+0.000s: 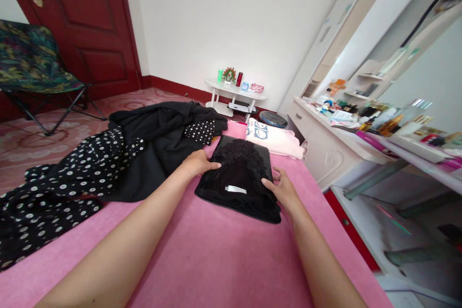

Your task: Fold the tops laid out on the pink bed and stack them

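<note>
A folded black garment [234, 175] with a lacy neckline and a white label lies on the pink cover [224, 255]. Beneath it, the edge of a dark flat board shows at the back. My left hand [198, 162] is at the garment's left edge, its thumb on the lace and its fingers partly hidden. At the right edge my right hand [281, 186] pinches the black fabric between thumb and fingers.
Black and polka-dot clothes [151, 154] lie heaped at the left. Folded pink clothing [276, 139] sits behind the garment. A dresser [325, 144] with bottles stands at the right, a low white table [234, 88] by the wall, a folding chair [32, 57] at far left.
</note>
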Motion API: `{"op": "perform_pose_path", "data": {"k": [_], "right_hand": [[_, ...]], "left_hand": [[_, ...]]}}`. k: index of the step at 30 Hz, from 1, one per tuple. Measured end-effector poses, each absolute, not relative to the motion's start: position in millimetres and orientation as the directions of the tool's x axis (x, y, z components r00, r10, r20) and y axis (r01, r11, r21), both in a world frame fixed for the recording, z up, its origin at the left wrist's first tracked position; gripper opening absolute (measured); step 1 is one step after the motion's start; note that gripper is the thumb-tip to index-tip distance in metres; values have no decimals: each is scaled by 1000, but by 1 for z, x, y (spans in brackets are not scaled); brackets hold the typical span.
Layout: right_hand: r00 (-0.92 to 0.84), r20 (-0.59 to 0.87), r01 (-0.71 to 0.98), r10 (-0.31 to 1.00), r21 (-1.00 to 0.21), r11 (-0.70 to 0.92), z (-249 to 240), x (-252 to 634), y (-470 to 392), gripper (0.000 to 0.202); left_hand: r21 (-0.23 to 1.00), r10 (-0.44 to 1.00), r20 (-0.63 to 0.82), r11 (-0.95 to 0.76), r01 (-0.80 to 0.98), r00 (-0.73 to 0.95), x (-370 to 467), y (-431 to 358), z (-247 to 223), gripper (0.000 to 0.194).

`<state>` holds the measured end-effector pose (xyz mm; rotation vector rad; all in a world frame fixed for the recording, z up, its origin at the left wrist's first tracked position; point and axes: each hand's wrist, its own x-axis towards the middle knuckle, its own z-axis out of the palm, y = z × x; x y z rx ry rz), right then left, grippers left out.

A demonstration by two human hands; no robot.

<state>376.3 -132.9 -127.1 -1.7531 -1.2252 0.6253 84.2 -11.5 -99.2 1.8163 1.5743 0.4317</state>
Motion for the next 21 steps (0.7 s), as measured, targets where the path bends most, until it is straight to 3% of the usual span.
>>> {"op": "perform_pose_path", "data": {"k": [3,5,7,9,12,17,21], "right_hand": [[370,38,393,928,-912,-119,-121,369,-134,77],[362,49,336,931,-939,-81,-116,363,-134,76],[378,84,317,922,-947,-44,-112,358,-134,72],[402,124,349,907,-937,-27,-110,353,-133,69],[413,201,434,889,-901,2,-107,340,-135,62],[383,330,522,863,-848,92,-91,299,-159,52],[273,229,411,935,-906,102,-88,267,-179,56]], "left_hand": [[780,938,-269,80,621,218,89,-11,-103,45],[860,953,-180,32,510,244,98,-17,-97,39],[884,952,-15,-130,448,306,110,-29,-89,37],[838,925,116,-287,464,363,124,-44,-82,47],[741,912,164,-365,564,375,142,-69,-77,61],[657,817,272,-543,523,508,148,-94,-59,52],[595,644,301,-703,389,703,120,-77,-37,47]]}}
